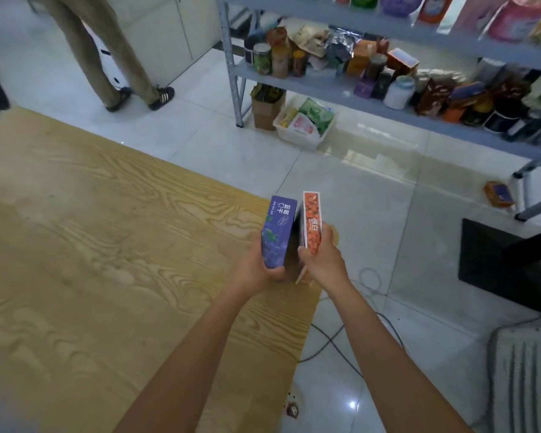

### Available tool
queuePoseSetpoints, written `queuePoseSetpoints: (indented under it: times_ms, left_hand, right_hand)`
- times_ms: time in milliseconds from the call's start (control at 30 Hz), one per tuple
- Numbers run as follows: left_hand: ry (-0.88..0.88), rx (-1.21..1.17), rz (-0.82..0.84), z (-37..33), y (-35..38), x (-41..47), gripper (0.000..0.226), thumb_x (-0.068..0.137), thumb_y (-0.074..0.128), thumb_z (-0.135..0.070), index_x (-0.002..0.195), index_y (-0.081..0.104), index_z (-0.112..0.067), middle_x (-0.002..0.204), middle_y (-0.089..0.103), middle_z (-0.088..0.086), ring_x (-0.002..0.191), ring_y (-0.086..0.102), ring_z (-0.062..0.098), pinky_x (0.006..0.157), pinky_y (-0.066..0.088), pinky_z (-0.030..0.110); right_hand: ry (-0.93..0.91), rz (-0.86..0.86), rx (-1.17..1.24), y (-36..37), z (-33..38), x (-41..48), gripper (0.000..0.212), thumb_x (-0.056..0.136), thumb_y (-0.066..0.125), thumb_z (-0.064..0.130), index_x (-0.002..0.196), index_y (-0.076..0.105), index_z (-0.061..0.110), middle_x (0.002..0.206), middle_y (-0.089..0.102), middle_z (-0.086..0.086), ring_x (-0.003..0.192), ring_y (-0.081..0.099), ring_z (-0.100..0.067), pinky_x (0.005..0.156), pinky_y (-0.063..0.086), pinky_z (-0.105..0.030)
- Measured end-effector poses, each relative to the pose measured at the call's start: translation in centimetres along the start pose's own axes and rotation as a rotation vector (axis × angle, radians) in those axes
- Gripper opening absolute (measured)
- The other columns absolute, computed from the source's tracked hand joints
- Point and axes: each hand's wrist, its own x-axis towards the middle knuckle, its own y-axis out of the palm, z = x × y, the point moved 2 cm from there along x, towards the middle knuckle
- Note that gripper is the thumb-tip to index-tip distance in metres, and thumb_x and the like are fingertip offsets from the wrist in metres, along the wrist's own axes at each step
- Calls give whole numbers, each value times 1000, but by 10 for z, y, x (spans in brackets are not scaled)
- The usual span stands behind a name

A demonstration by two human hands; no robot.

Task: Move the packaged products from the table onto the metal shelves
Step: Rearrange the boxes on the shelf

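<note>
1. Fingers (327, 233) of the right hand (322, 260) wrap the orange box (312, 220). The left hand (256, 264) grips the purple box (278, 229) at its lower end.
2. Both boxes are on end, side by side, above the corner of the table (107, 214). Can't tell if they touch.
3. Step, as judged: both boxes picked up, carry to the metal shelves (356, 92) not yet done.
4. Next move calls for a turn toward the shelves and finding a free gap on the crowded middle tier.

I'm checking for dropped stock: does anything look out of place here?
Yes. A small orange box lies on the floor beside the metal shelves, not up with the other goods; it may have fallen.
</note>
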Motion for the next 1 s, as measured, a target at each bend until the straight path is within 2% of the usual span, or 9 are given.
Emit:
queuePoseSetpoints:
  times_ms: [133, 233, 300, 367, 500, 633, 800, 900, 1000]
  left_hand:
    - [-137, 127, -159, 29, -35, -54, 77, 56, 74, -30, 127, 44, -30, 109, 64, -15, 94, 65, 7, 81, 53, 29]
    - [-235, 171, -246, 55, -66, -104, 77, 59, 79, -25, 127, 42, -31, 107, 61, -12, 92, 62, 10, 76, 49, 27]
    - [-310, 211, -351, 73, -87, -138, 76, 57, 77, -27, 125, 43, -29, 105, 61, -11, 89, 62, 13, 76, 50, 31]
    - [-380, 210, -459, 88, -102, -167, 74, 57, 76, -30, 124, 43, -28, 101, 62, -11, 87, 62, 15, 74, 50, 33]
    - [-462, 158, -631, 102, -113, -202, 68, 67, 78, -24, 124, 43, -29, 98, 60, -12, 83, 57, 13, 66, 42, 28]
    - [-490, 83, -757, 105, -122, -216, 58, 71, 78, -27, 120, 48, -27, 91, 57, -15, 78, 55, 11, 59, 38, 25]
    - [-539, 21, -838, 120, -155, -250, 55, 71, 79, -28, 119, 53, -24, 90, 60, -9, 81, 57, 18, 67, 40, 29]
    - [-579, -7, -867, 136, -188, -284, 60, 64, 80, -33, 118, 54, -26, 94, 62, -6, 93, 61, 25, 76, 48, 34]
    - [-579, -37, -932, 149, -230, -328, 64, 56, 79, -35, 115, 57, -25, 95, 64, -4, 92, 61, 25, 76, 47, 34]
  right_hand:
    - [-110, 137, -103, 25, 13, -25, 62, 88, 57, 21, 140, 24, 24, 126, 59, -8, 104, 60, -33, 78, 45, -33]
    - [-207, 291, -192, 50, 21, -43, 63, 84, 58, 21, 138, 27, 28, 121, 62, -6, 99, 63, -31, 74, 45, -30]
    - [-264, 368, -238, 68, 28, -52, 61, 79, 59, 26, 132, 31, 34, 115, 65, -4, 93, 65, -31, 76, 51, -34]
    - [-312, 358, -369, 84, 32, -57, 59, 77, 61, 32, 129, 32, 34, 114, 64, -1, 94, 65, -30, 74, 50, -34]
    - [-374, 202, -668, 103, 41, -61, 61, 82, 63, 30, 134, 31, 21, 114, 60, -7, 100, 62, -30, 68, 40, -31]
    - [-367, 214, -597, 114, 52, -60, 47, 80, 65, 31, 121, 44, 20, 105, 65, -8, 96, 63, -31, 68, 41, -32]
    - [-376, 314, -389, 142, 71, -77, 41, 72, 76, 24, 107, 56, 20, 101, 67, -5, 93, 63, -27, 74, 46, -33]
    - [-402, 345, -339, 166, 91, -96, 42, 68, 78, 17, 105, 59, 18, 96, 67, -3, 90, 64, -26, 79, 50, -35]
    - [-438, 410, -274, 202, 118, -126, 40, 68, 79, 11, 102, 61, 19, 91, 67, -1, 85, 64, -23, 80, 51, -35]
